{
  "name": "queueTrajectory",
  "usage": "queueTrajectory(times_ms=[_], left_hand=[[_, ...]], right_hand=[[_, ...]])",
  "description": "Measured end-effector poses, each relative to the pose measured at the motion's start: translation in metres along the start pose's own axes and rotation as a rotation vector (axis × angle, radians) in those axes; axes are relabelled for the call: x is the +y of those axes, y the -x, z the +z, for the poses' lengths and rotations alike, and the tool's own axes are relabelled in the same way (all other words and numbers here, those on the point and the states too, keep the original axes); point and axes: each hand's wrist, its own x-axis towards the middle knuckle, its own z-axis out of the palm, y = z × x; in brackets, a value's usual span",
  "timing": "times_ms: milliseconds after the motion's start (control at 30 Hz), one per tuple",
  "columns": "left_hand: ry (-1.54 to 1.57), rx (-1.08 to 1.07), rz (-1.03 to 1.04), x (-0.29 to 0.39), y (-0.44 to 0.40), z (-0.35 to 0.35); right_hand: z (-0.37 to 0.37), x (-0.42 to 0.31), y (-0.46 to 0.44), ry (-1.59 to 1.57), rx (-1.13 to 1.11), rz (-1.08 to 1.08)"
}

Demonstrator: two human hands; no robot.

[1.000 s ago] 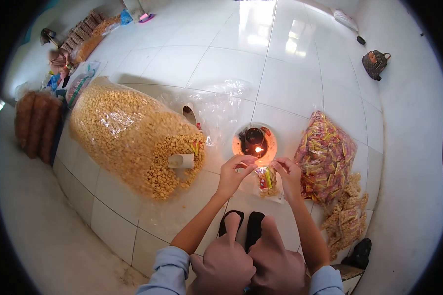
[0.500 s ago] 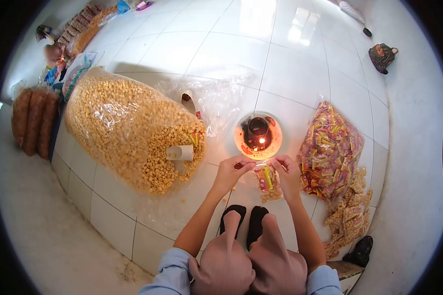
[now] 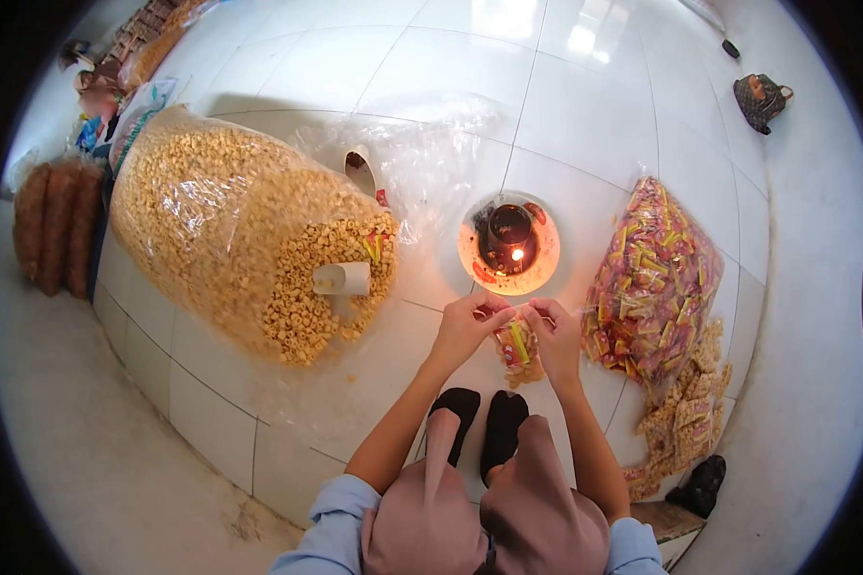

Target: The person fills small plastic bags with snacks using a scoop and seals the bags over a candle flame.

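A small clear packet [image 3: 518, 353] of snacks with a red and yellow label hangs between my hands. My left hand [image 3: 470, 328] pinches its top edge on one side, and my right hand [image 3: 552, 332] pinches the other. Just beyond my fingers a small flame [image 3: 518, 255] burns beside a dark round holder on a white plate [image 3: 545, 261]. On the left lies a large open plastic bag of ring-like snacks [image 3: 230, 220], with a white scoop [image 3: 343, 279] at its mouth. A bag of red and yellow sachets [image 3: 652, 278] lies to the right.
Filled snack packets [image 3: 692, 412] are heaped at the right, near a black bag [image 3: 702, 484]. A brown handbag [image 3: 762, 101] lies by the right wall. Long brown bags [image 3: 59, 228] stand at the left. Another person [image 3: 99, 91] sits at the far left.
The packet and both hands have come away from the flame, towards me. The view has shifted, so the plate appears higher and slightly further right.
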Motion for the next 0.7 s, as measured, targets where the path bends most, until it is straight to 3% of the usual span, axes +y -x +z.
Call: queueTrajectory(times_ms=[100,367,700], left_hand=[[0.035,-0.008,-0.003,-0.013,-0.001,0.001],[-0.051,0.008,-0.035,-0.044,0.000,0.000],[-0.071,-0.032,-0.072,-0.053,-0.028,-0.004]], right_hand=[[-0.001,0.008,0.000,0.035,-0.007,0.008],[-0.001,0.034,0.009,-0.231,-0.115,0.220],[0.003,0.047,-0.016,-0.110,-0.034,0.243]])
